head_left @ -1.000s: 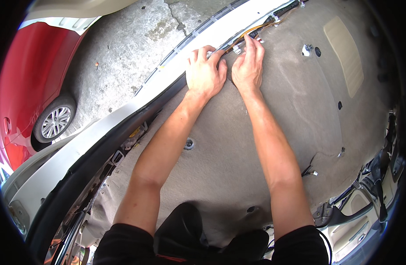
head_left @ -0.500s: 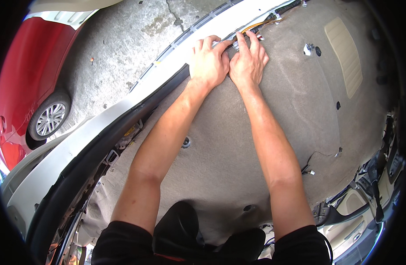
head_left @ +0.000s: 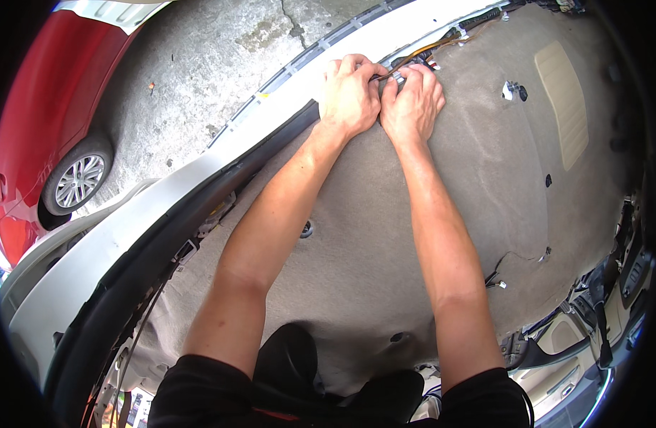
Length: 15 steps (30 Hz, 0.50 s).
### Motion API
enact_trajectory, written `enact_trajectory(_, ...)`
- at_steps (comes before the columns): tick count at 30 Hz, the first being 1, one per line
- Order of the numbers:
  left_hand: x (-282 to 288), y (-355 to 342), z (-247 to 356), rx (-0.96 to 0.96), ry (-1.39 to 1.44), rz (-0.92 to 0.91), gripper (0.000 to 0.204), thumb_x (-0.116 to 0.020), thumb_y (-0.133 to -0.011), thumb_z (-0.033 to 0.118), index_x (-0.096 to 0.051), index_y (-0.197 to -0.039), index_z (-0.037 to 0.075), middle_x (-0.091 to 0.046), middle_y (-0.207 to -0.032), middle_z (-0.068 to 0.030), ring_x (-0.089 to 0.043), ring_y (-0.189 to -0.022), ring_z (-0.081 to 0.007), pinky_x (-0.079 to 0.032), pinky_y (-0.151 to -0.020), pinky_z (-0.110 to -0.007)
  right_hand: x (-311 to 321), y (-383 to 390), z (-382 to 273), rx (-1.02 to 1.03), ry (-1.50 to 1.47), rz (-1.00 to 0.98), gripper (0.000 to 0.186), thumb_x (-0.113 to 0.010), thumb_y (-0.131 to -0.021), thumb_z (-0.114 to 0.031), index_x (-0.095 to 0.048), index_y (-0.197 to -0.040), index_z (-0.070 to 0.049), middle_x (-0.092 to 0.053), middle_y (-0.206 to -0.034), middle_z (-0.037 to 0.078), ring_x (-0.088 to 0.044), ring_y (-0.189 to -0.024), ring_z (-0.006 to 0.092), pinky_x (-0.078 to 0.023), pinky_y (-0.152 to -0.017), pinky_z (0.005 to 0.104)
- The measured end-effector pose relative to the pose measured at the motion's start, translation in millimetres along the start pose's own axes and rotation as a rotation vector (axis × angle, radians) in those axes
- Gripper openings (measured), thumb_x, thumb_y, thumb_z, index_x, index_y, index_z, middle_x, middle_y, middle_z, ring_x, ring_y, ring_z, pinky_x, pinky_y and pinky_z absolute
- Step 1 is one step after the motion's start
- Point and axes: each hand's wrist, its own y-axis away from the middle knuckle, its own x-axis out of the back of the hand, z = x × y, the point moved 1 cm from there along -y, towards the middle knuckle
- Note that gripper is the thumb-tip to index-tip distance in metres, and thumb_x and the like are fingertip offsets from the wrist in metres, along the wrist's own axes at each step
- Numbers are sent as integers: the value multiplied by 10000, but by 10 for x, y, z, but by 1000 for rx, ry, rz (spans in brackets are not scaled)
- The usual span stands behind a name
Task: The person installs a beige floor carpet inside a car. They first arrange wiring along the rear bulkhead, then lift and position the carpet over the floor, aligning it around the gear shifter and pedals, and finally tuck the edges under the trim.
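Observation:
Both my hands are side by side at the far edge of the grey-beige carpet point(head_left: 371, 214), where it meets the white car door sill point(head_left: 285, 93). My left hand point(head_left: 351, 100) is closed, its fingers bent at the sill beside the wires. Close against it, my right hand point(head_left: 413, 107) is closed too, with the fingertips curled down over the carpet's edge. What the fingertips of either hand hold is hidden. Just beyond them runs a wiring harness point(head_left: 431, 48) with orange and black wires and small connectors.
A black rubber seal point(head_left: 178, 214) follows the sill on the left. Beige padding point(head_left: 563, 103), a white clip point(head_left: 508, 90) and a loose thin wire with a connector point(head_left: 500, 284) lie on the carpet at the right. Outside, a red car point(head_left: 50, 107) stands on concrete point(head_left: 200, 64).
My right fingers, stretched toward the wires before, are now curled down at the carpet's edge. The left hand stays at the sill, its fingers bent. The whole view has shifted slightly.

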Motion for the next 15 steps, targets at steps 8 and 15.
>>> enact_trajectory(8,-33,32,-1,-68,-99,44,238,-672,-935,175,-782,-1135,241,-625,-1264,-63,-528,-1230,-332,-414,-1039,-494,-6,25,-14,6,18,6,304,-655,-976,-218,-644,-1219,-35,-552,-1336,114,-504,-1306,300,-357,-1140,507)
enact_trajectory(15,-68,76,31,-105,-199,78,227,-682,-917,169,-807,-1093,235,-625,-1290,-75,-520,-1246,-332,-409,-1033,-494,-54,66,74,31,-150,135,212,-698,-965,-191,-745,-1119,-53,-641,-1223,67,-591,-1204,276,-405,-1099,492)
